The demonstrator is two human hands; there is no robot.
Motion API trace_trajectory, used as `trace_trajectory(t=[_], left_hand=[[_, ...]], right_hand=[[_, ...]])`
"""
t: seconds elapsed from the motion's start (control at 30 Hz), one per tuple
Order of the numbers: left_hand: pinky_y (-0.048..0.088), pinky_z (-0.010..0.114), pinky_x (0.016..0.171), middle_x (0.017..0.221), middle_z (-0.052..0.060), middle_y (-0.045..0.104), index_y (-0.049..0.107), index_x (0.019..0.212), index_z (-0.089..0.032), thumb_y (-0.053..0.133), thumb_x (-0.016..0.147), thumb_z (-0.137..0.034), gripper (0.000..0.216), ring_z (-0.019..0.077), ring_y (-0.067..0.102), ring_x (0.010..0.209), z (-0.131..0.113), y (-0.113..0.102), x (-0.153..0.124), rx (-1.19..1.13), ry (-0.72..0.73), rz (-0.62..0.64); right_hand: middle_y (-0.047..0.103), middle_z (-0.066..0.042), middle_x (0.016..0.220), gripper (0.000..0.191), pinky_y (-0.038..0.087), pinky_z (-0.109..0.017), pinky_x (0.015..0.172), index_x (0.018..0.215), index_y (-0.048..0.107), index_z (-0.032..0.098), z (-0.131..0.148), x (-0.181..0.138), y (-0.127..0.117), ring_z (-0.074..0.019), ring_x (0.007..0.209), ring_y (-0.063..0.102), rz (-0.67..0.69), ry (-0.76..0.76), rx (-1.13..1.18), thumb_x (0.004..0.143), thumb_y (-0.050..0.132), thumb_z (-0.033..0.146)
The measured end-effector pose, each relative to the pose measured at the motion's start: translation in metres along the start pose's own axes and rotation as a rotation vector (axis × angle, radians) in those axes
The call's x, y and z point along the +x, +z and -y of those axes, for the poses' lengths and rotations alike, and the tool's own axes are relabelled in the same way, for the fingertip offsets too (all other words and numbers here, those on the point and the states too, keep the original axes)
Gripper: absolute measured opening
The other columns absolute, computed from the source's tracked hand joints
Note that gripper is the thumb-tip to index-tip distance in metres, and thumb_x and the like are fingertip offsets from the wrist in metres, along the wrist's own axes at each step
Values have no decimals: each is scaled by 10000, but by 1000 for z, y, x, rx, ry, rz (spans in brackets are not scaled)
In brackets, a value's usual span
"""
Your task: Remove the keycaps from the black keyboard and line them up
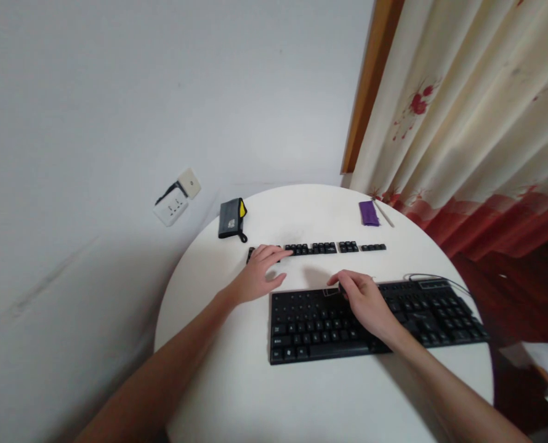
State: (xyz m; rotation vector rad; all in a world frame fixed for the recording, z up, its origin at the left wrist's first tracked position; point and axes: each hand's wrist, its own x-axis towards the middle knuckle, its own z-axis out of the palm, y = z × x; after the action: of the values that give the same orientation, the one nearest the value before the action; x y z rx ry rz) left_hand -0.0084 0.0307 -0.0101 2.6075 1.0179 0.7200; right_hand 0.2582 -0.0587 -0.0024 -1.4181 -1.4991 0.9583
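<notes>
A black keyboard (348,351) lies on the round white table, with bare switch spots at its upper left where keycaps are off. Loose black keycaps (324,248) stand in a row of small groups behind it. My left hand (258,274) is spread palm down at the row's left end, fingertips over or touching the keycaps there. Above the keyboard's top edge, my right hand (359,298) is closed around a small dark tool with thin wire loops (331,292), which looks like a keycap puller. My fingers hide most of it.
A grey pouch (230,219) with a yellow patch lies at the back left. A purple cloth (369,213) and a thin pale stick (383,213) are at the back right. The keyboard's cable (433,275) curls behind its right end. Wall and curtain (440,123) border the table (237,394).
</notes>
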Motion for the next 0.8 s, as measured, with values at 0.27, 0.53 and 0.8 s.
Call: trace_trajectory(t=[0.27,0.53,0.8], left_hand=[[314,474,1130,1465,112,458,334,1498,-252,759,689,-579,971,337,418,1328,-67,18,-10,-96,116,421],[226,527,1165,1585,189,239,93,1554,-167,744,637,-494,1171,402,255,1427,-85,20,-26,54,48,545],[254,562,1138,1541,201,302,126,1557,-171,793,594,-587,1244,427,283,1398,-57,6,-26,-37,36,599]], right_hand=[[437,51,538,327,320,-249,531,656,567,180,3,0,-4,-114,522,418,75,5,-20,930,490,341],[510,37,578,294,375,-247,561,722,598,180,1,6,-11,-120,541,462,-75,-16,54,931,526,375],[690,-20,863,85,476,-282,775,880,680,198,4,2,-8,-175,818,621,94,-175,43,875,642,274]])
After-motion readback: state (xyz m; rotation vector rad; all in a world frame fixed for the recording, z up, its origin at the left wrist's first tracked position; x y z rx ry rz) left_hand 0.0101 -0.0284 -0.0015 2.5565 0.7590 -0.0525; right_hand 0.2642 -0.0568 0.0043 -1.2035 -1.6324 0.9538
